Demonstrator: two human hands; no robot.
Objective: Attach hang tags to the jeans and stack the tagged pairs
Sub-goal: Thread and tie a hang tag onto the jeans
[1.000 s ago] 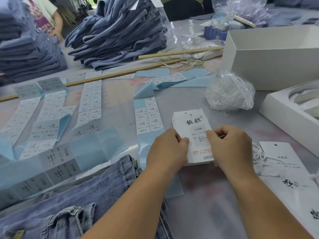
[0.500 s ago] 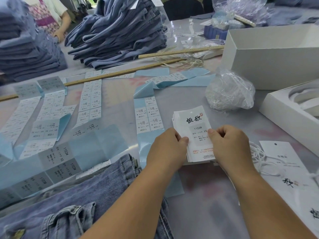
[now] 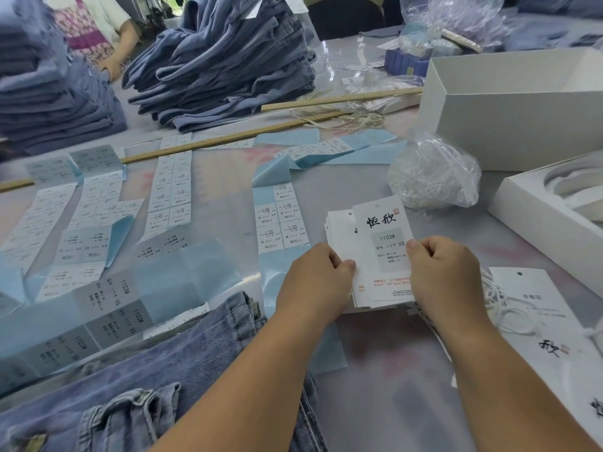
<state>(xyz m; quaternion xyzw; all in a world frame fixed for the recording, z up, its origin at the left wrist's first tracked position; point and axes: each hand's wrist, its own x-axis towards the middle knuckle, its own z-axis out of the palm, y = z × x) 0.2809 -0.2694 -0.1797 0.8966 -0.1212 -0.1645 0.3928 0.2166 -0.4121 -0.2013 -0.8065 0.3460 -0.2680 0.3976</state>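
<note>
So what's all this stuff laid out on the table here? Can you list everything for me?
hang tags: one small pile, white with black print, centre, top tag lifted askew
sticker strips: several, white labels on pale blue backing, left and centre
jeans: one pair, light blue denim, near edge at left
folded jeans stacks: two, darker blue, far left and far centre
rulers: two, wooden, far side
bag of strings: one, clear plastic, right of centre
boxes: two, white, open, right
large tags: a few, white, near right
loose string: white, beside those tags
left hand: pinches the top tag's left edge
right hand: pinches its right edge
</note>
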